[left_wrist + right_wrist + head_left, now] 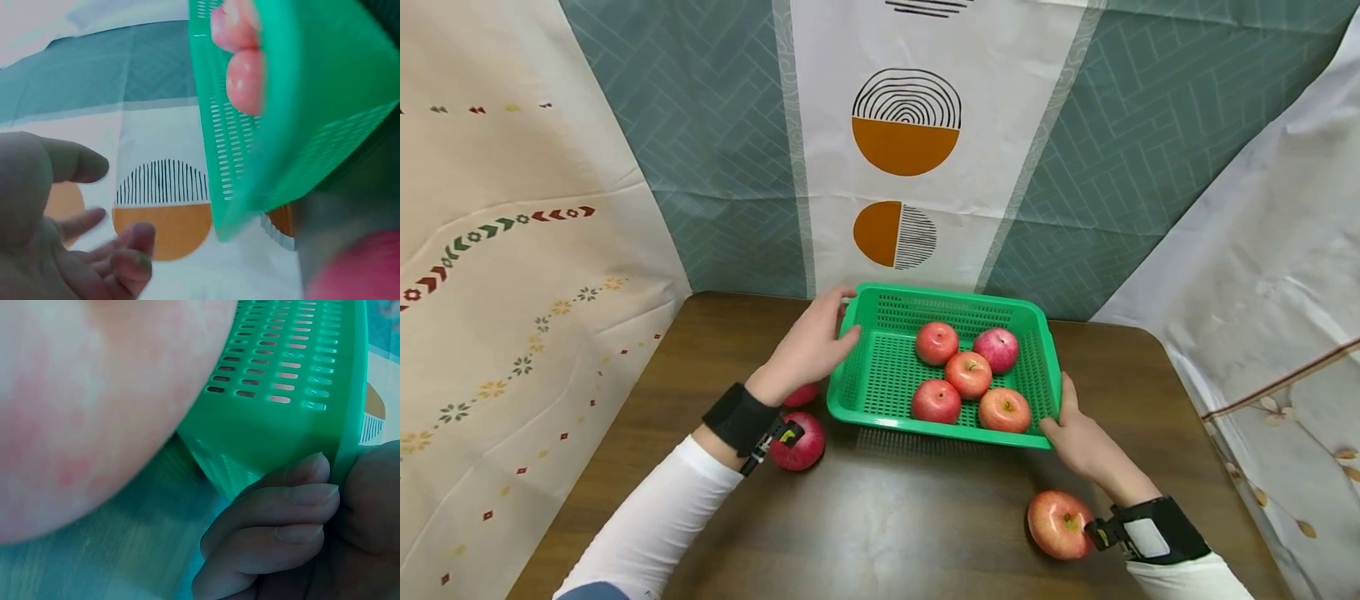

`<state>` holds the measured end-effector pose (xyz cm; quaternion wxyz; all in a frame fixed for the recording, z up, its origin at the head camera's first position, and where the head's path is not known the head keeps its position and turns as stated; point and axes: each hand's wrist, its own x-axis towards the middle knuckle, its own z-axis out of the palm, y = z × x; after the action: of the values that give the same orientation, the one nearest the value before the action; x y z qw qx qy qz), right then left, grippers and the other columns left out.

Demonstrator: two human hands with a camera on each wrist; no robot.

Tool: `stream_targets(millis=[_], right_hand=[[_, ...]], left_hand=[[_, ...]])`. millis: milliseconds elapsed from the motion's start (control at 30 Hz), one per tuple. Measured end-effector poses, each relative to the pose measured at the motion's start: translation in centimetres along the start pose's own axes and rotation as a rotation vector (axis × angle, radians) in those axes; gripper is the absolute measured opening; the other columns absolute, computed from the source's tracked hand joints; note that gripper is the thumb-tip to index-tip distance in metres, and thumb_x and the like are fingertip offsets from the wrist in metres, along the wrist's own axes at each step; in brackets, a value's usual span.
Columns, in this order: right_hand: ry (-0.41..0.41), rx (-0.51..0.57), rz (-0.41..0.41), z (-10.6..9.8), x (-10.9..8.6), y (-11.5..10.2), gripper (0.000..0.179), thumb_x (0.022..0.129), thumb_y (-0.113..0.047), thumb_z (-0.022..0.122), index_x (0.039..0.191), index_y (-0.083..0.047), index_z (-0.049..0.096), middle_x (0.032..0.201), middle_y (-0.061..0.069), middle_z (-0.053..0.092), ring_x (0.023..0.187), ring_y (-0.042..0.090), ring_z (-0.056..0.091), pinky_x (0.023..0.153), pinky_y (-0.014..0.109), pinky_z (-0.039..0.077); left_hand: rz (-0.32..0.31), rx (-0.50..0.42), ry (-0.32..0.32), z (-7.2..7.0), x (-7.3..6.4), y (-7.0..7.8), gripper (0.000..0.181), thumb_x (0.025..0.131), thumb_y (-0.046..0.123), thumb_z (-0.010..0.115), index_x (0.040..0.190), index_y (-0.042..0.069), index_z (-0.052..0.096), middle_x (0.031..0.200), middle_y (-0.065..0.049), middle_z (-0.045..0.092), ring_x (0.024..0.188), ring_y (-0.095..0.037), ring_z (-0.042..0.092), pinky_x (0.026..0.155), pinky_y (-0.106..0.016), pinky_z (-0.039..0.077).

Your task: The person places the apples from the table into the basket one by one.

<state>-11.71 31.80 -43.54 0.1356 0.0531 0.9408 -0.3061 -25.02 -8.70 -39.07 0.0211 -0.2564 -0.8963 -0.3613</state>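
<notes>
Plainly, left hand (808,346) loose, thumb and fingers parted, grasping nothing, just beside the left end of a green basket (917,425). Right hand (1078,437) clasps the opposite end, fingers and thumb either side of the rim. Basket lies between the two hands, mouth up, long axis running left to right before the person, right end slightly nearer them. Five apples (967,375) inside, mostly rightward. On the table (880,517): one apple (1060,525) near the right wrist, two redder ones (797,442) by the left.

White sleeves (658,504), black wrist straps (1172,531), small black wrist cameras (1102,533).
</notes>
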Motion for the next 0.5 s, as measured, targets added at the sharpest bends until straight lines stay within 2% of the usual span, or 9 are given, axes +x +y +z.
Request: stream_targets(millis=[133, 200, 367, 500], right_hand=[[0.006, -0.011, 0.009, -0.2, -0.3, 0.2, 0.09, 0.108, -0.021, 0.044, 0.161, 0.005, -0.024, 0.131, 0.044, 0.057, 0.103, 0.04, 0.065, 0.082, 0.051, 0.05], [0.006, -0.009, 0.015, -0.2, -0.3, 0.2, 0.09, 0.108, -0.022, 0.043, 0.161, 0.005, -0.024, 0.133, 0.044, 0.057, 0.104, 0.041, 0.064, 0.082, 0.052, 0.049], [0.017, 0.001, 0.008, 0.0, -0.4, 0.1, 0.089, 0.108, -0.023, 0.044, 0.162, 0.005, -0.022, 0.137, 0.045, 0.054, 0.108, 0.043, 0.063, 0.087, 0.056, 0.05], [0.028, 0.002, -0.001, -0.1, -0.5, -0.1, 0.088, 0.109, -0.024, 0.043, 0.162, 0.005, -0.021, 0.139, 0.045, 0.052, 0.109, 0.044, 0.062, 0.09, 0.057, 0.049]], left_hand=[[-0.13, -0.057, 0.018, 0.1, -3.2, -1.2, 0.05, 0.105, 0.022, 0.062, 0.147, 0.0, 0.048, 0.094, -0.011, 0.058, 0.08, -0.025, 0.055, 0.072, -0.04, 0.047], [-0.184, -0.073, 0.01, 0.5, -4.4, -1.6, 0.05, 0.105, 0.023, 0.062, 0.147, 0.0, 0.048, 0.084, -0.009, 0.057, 0.07, -0.022, 0.053, 0.065, -0.038, 0.045], [-0.29, -0.15, -0.035, 1.7, -6.1, -2.1, 0.053, 0.106, 0.024, 0.061, 0.151, 0.002, 0.044, 0.076, -0.007, 0.059, 0.053, -0.018, 0.05, 0.053, -0.033, 0.043], [-0.314, -0.182, -0.067, 2.6, -6.4, -1.9, 0.062, 0.105, 0.024, 0.062, 0.156, -0.002, 0.039, 0.072, -0.005, 0.058, 0.048, -0.016, 0.046, 0.048, -0.031, 0.04]])
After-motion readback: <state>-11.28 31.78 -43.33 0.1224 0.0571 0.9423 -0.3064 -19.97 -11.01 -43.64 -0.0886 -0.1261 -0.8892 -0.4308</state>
